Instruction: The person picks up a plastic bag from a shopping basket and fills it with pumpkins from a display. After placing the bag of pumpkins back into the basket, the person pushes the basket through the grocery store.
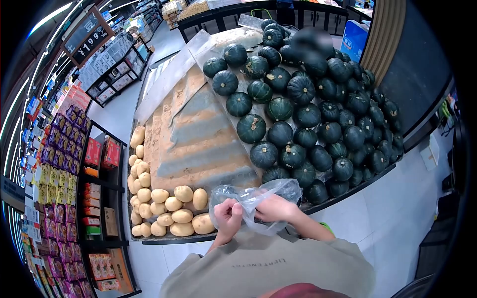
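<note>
A clear plastic bag (284, 187) is spread between my two hands at the front edge of the produce stand. My left hand (228, 217) is closed in a fist-like grip on the bag's left side. My right hand (272, 207) is closed on the bag as well, its fingers partly covered by the film. Pale potatoes (182, 216) lie just left of my left hand, in an L-shaped row along the stand's edges. Dark green pumpkins (265, 154) are heaped beyond and right of the bag, the nearest partly seen through or behind the plastic.
Stepped boards (198, 166) dusted with soil slope up behind the potatoes. On the left stands a shelf with red boxes (93, 151) and purple snack packs (59, 154). A price sign (88, 37) hangs at upper left. Pale floor tiles (357, 223) run along the right.
</note>
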`<action>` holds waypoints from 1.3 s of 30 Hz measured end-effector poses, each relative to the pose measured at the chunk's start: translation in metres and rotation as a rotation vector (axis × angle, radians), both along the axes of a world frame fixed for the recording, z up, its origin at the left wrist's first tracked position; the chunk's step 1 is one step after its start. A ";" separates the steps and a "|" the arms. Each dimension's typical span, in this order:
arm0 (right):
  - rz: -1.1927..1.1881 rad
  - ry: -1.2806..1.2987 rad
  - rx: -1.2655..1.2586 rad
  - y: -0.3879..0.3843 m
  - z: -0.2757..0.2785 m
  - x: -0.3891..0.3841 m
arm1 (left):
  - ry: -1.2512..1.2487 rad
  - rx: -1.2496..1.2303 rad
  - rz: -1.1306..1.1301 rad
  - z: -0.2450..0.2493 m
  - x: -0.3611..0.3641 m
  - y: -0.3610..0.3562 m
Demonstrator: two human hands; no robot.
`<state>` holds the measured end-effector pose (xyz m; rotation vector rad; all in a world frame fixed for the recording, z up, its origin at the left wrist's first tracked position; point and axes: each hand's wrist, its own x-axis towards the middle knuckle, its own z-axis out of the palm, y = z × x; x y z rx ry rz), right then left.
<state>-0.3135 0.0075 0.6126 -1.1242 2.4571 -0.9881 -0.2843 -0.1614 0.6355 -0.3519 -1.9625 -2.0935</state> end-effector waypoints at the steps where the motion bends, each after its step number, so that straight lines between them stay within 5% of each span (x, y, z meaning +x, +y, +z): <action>1: -0.109 0.214 0.044 -0.008 -0.015 0.001 | -0.001 0.000 0.001 0.000 0.002 0.000; 9: -0.166 0.279 0.097 -0.033 -0.067 0.000 | -0.050 0.003 0.089 -0.006 0.011 -0.007; 20: -0.340 0.354 0.113 -0.038 -0.054 0.010 | 0.021 0.022 0.096 -0.016 0.017 -0.013; 29: -0.184 0.134 0.014 -0.030 -0.030 0.027 | -0.060 0.139 0.092 -0.006 0.019 -0.012; 33: -0.280 0.004 -0.268 0.007 0.064 0.039 | -0.061 0.167 0.149 -0.006 0.018 -0.013; 37: -0.276 0.034 -0.540 0.051 0.092 0.040 | -0.042 0.182 0.161 -0.009 0.015 -0.013; 39: -0.177 -0.156 -0.927 0.072 0.078 0.033 | -0.073 0.187 0.173 -0.009 0.014 -0.010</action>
